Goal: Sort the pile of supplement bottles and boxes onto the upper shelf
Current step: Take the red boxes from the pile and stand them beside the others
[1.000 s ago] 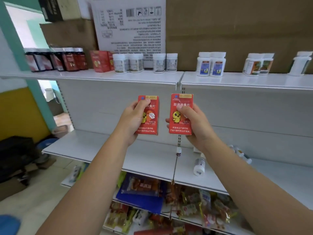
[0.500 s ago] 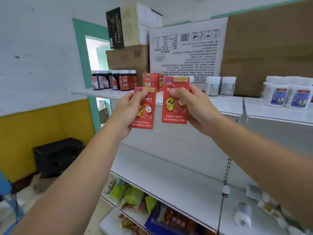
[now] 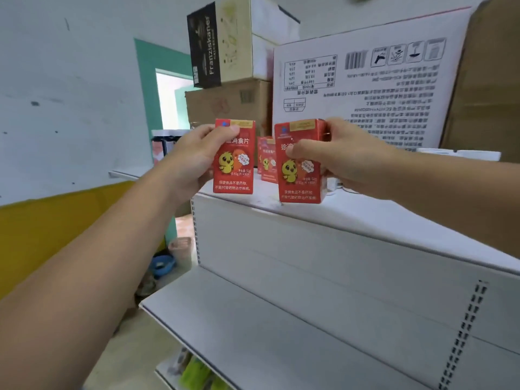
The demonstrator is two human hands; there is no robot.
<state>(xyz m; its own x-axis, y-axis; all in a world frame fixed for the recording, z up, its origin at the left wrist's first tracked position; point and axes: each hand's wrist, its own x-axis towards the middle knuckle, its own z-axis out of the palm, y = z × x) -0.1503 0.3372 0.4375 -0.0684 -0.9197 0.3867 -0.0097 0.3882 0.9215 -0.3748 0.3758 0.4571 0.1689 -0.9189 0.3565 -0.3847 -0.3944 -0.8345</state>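
- Left hand: fingers curled round the left edge of the left red box, thumb across its upper front. The box is upright, print facing me, with a yellow chick on the front.
- Right hand: grips the right red box from its right side, thumb pressed on the front near the middle. This box is upright too and carries the same chick design.
- The two boxes are side by side and apart, the right one sitting a little lower in view.
- Both boxes are at the near left end of the upper shelf. I cannot tell whether either base touches the shelf surface.
- In the gap between them, further back on the shelf, stand matching shelved red boxes.
- Far left on the same shelf are dark bottles, mostly hidden by my left hand.
- Far right, white bottle tops show just above my right forearm.
- Behind the shelf row, a white printed carton leans with its text upside down. To its left, a brown carton carries a black-and-cream carton.
- Below, near me, is the lower shelf, with green packets under it.
- To the left I see a green door frame and a yellow wall band.
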